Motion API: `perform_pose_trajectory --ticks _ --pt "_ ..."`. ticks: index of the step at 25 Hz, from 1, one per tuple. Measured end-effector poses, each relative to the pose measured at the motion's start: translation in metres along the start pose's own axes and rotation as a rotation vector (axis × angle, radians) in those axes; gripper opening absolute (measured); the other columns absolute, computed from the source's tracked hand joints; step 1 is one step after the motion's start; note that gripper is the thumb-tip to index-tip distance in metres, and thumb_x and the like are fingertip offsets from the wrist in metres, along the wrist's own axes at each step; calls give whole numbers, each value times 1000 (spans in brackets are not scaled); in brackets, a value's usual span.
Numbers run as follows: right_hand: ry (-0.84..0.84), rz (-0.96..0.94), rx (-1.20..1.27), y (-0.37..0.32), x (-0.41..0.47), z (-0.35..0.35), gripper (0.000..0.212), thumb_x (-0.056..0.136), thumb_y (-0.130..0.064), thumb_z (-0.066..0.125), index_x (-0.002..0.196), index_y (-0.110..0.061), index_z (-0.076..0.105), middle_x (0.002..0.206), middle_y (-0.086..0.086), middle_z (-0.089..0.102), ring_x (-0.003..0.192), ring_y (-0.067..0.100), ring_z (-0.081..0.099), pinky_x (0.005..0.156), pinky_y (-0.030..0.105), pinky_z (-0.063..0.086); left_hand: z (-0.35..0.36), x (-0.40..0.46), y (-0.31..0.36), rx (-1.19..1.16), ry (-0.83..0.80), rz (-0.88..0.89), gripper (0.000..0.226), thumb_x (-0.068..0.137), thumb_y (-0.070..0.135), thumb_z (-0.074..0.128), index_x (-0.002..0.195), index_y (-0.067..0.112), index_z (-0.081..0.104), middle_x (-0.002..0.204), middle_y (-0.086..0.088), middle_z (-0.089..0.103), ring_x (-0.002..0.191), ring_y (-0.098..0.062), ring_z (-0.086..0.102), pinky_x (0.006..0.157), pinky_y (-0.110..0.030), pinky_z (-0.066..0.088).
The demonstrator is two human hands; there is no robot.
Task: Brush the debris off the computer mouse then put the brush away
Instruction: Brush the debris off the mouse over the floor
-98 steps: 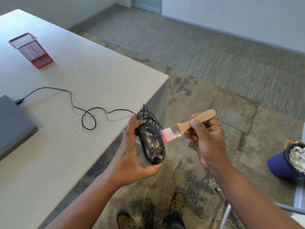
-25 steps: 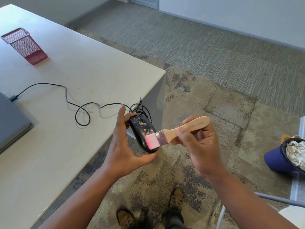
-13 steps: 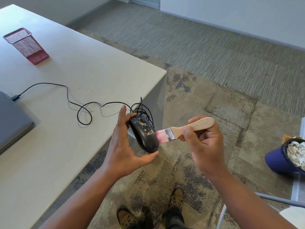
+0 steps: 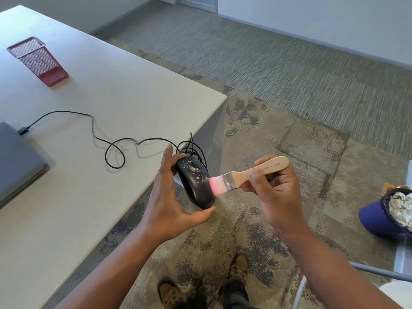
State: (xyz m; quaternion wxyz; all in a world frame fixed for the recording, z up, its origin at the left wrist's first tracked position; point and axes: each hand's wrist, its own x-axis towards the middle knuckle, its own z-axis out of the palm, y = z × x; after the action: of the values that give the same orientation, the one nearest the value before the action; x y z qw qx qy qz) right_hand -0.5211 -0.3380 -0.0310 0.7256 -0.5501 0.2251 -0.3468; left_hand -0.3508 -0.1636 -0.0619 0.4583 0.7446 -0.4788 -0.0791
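Observation:
My left hand [image 4: 169,197] holds a black computer mouse [image 4: 195,182] past the table's front right edge, tilted on its side. Tan debris specks cover the mouse's upper half; its lower half looks dark and bare. My right hand [image 4: 274,195] grips the wooden handle of a small brush [image 4: 249,173]. The brush's pink bristles touch the mouse's right side near its middle. The mouse's black cable [image 4: 111,143] loops across the table to a plug at the laptop.
A white table [image 4: 89,97] fills the left. A red mesh pen holder [image 4: 38,61] stands at its far left. A grey laptop [image 4: 15,161] lies shut at the left edge. A blue bin [image 4: 383,217] with crumpled paper stands on the carpet at right. My shoes show below.
The brush has stroked across the mouse, from lying over its lower end to its right side. Less debris shows on the lower half than seconds ago. My left hand keeps its hold.

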Motion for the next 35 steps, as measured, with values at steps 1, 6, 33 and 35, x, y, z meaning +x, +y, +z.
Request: perform_pose_trajectory --ticks 1,6,33,35 --pt "23 14 -18 0 2 -3 20 93 -12 74 95 -32 69 89 -3 71 81 17 72 70 26 61 -1 0 0 -4 -5 -6 147 66 49 95 172 18 -2 159 6 43 146 -22 50 121 -46 43" --pt "94 45 33 1 4 -3 17 90 -16 79 97 -28 70 87 11 73 72 21 74 66 29 61 0 -3 2 -23 -33 -33 146 66 51 94 171 24 -3 158 2 43 146 -23 50 123 -41 41" --pt "-224 125 129 -15 26 -2 10 91 -19 78 98 -22 72 121 20 74 94 26 76 86 29 59 -5 -2 -1 -70 -52 -39 144 65 46 96 170 6 6 160 -10 44 148 -22 49 124 -33 37" --pt "-250 73 71 -15 24 2 9 92 -20 74 100 -22 74 120 18 75 98 28 76 88 32 59 -5 -2 -1 -65 -60 -37 143 65 47 96 170 10 6 161 -9 44 149 -21 48 124 -30 35"
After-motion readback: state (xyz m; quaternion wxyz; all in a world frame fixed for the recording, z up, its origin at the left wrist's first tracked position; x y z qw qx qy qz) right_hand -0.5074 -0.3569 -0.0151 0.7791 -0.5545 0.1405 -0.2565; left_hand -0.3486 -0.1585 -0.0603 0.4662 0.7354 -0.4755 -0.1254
